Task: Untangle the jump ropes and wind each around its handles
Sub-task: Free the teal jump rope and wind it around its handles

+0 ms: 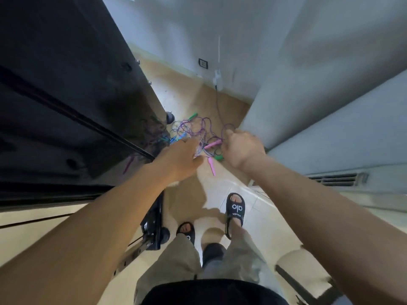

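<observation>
Several tangled jump ropes (196, 128) with thin purple cords lie in a heap on the tiled floor ahead of my feet. Two pink handles (212, 144) (211, 166), two green handles (192, 116) (218, 157) and a blue handle (176, 138) stick out of the heap. My left hand (182, 156) reaches into the heap's near left side; its fingertips are among the cords and its grip is hidden. My right hand (241, 148) is closed as a fist at the heap's right side, with a purple cord loop (228, 126) rising from it.
A tall glossy black panel (77, 95) on the left reflects the ropes. A grey wall (319, 95) with a vent grille (334, 179) closes the right. A plugged charger and cable (217, 79) hang on the far wall. My sandalled feet (235, 209) stand on the narrow floor strip.
</observation>
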Tool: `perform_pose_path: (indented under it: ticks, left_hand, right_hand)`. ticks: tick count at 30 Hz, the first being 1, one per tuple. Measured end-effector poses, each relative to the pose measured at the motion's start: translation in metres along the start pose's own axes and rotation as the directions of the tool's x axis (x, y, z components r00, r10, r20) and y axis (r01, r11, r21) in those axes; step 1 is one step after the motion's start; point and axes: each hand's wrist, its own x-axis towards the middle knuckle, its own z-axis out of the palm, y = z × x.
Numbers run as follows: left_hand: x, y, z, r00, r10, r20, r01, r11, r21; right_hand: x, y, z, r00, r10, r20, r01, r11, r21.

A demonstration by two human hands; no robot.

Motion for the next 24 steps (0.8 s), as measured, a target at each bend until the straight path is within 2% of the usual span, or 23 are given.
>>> perform_pose_path:
  ticks: [5, 9, 18, 24]
  left_hand:
    - [0.044, 0.001, 0.006, 0.996, -0.085, -0.017, 0.083, 0.994, -0.066]
    - [0.075, -0.008, 0.010, 0.991, -0.128, 0.038, 0.132, 0.982, -0.134]
    - [0.186, -0.070, 0.030, 0.991, -0.093, 0.096, 0.105, 0.986, -0.130]
    - [0.262, -0.109, 0.065, 0.997, -0.045, 0.061, 0.053, 0.989, -0.141]
  right_hand:
    - [0.051, 0.024, 0.009, 0.997, -0.060, 0.046, 0.065, 0.992, -0.111]
    - [0.093, 0.032, 0.020, 0.994, -0.050, 0.097, 0.061, 0.992, -0.108]
    - [0.194, 0.026, 0.058, 0.992, 0.030, 0.121, -0.018, 0.994, -0.104]
    - [0.259, 0.031, 0.123, 0.991, 0.026, 0.132, -0.016, 0.997, -0.076]
